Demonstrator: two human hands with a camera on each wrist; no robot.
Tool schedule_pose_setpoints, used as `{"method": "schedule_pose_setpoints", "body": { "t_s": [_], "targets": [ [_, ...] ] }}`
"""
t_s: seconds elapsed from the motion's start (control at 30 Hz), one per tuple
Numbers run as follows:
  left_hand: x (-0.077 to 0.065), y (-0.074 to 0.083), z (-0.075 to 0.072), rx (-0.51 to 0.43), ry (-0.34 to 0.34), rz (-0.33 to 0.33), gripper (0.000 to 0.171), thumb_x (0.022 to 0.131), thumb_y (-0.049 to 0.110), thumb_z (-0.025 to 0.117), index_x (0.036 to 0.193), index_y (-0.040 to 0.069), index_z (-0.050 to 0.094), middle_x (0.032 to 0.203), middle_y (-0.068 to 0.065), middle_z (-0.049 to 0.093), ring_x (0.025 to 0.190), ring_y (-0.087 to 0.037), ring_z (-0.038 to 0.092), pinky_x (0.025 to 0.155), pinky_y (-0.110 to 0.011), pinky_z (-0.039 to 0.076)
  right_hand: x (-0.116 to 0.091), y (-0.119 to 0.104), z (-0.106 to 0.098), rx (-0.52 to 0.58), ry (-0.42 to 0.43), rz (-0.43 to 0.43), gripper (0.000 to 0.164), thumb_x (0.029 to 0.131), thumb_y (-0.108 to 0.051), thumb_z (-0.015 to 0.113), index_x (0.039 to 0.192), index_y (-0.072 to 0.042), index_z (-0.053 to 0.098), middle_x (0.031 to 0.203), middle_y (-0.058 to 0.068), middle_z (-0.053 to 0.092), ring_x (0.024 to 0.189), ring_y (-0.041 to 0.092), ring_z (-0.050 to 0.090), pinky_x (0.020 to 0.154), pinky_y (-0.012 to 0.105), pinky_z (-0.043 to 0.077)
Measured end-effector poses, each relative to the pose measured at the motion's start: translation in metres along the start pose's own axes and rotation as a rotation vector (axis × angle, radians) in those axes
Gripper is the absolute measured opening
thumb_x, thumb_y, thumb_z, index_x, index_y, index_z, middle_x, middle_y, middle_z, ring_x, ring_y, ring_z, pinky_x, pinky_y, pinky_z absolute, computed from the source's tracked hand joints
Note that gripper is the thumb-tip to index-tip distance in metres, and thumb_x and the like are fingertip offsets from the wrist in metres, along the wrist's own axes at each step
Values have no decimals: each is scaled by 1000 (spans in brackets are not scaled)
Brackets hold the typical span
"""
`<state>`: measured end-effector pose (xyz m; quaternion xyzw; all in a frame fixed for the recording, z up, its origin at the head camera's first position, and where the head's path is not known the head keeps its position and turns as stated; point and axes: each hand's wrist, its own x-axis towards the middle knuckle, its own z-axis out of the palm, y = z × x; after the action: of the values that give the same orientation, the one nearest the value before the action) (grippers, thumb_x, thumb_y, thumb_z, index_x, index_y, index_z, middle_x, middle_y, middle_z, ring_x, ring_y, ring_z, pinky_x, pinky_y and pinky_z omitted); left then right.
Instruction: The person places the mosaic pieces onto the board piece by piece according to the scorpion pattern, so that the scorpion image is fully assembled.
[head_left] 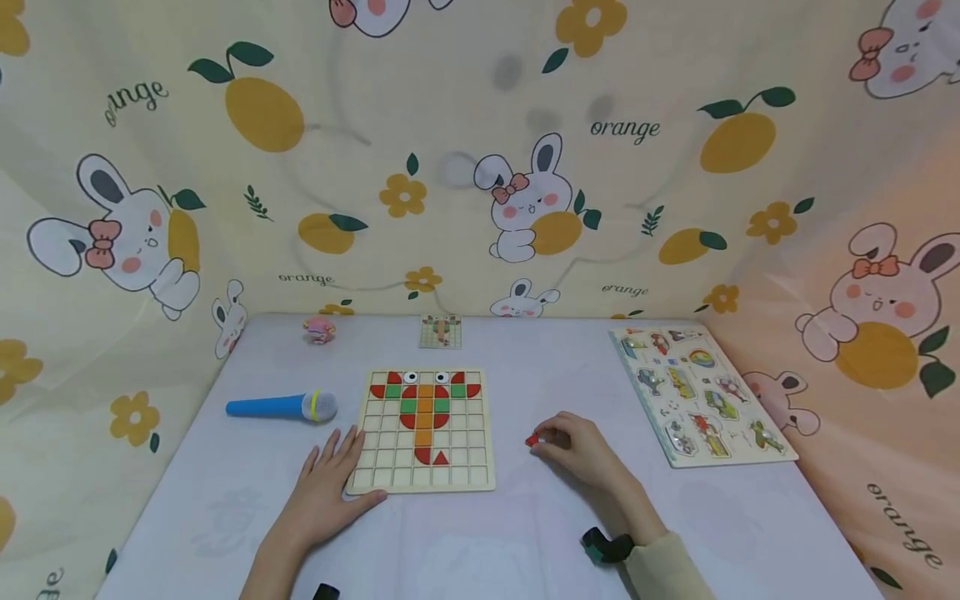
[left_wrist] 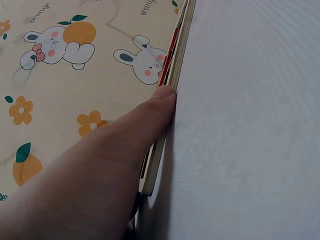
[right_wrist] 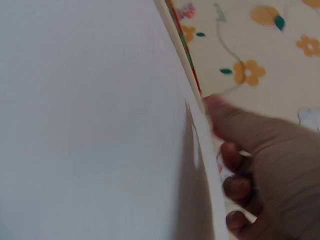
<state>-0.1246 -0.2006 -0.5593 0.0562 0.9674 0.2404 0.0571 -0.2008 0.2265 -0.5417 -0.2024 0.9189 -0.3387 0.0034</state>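
A pale wooden grid board (head_left: 465, 475) lies on the white table in the head view. Red, green and orange pieces form a figure on it, with two round eyes (head_left: 410, 377) at the top. Low in the figure sit a rounded red piece (head_left: 422, 456) and a red triangle (head_left: 441, 457). My left hand (head_left: 322, 500) rests at the board's lower left, fingers spread; its thumb touches the near edge, as the left wrist view shows. Right of the board, my right hand (head_left: 581, 450) pinches a small red piece (head_left: 532, 439), whose shape is partly hidden by the fingertips.
A blue toy microphone (head_left: 266, 407) lies left of the board. Behind it stands a small pink toy (head_left: 320, 330). A small pattern card (head_left: 441, 332) is at the table's back edge. A picture puzzle board (head_left: 652, 408) lies at the right. Printed cloth surrounds the table.
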Motion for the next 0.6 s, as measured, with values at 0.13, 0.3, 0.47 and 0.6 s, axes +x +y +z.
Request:
{"method": "schedule_pose_setpoints", "body": {
  "t_s": [0.13, 0.3, 0.47, 0.6],
  "targets": [
    [1, -2, 1, 6, 0, 0, 114, 88, 78, 66, 167, 6, 28, 175, -16, 23, 163, -46, 10, 128, -71, 7, 11, -30, 15, 33, -8, -37, 19, 90, -22, 87, 107, -17, 80, 92, -13, 67, 83, 6, 57, 73, 23, 52],
    [1, -2, 1, 5, -3, -4, 116, 87, 80, 65, 167, 6, 28, 175, -17, 23, 163, -46, 9, 128, -71, 6, 17, -70, 43, 84, -112, -120, 19, 92, -24, 86, 108, -15, 79, 92, -11, 66, 81, 7, 55, 70, 21, 49],
    [1, -1, 2, 8, 5, 2, 114, 88, 79, 65, 168, 6, 27, 175, -16, 22, 163, -45, 9, 128, -71, 7, 17, -84, 67, 103, -190, -128, 20, 91, -29, 87, 105, -18, 78, 88, -12, 62, 80, 4, 53, 71, 19, 49],
    [2, -2, 2, 19, 25, 10, 113, 89, 78, 65, 167, 6, 27, 175, -17, 23, 163, -46, 10, 128, -71, 8, 19, -87, 77, 66, -167, -120, 21, 90, -31, 88, 103, -19, 78, 83, -11, 60, 78, 3, 51, 69, 18, 48]
  ]
}}
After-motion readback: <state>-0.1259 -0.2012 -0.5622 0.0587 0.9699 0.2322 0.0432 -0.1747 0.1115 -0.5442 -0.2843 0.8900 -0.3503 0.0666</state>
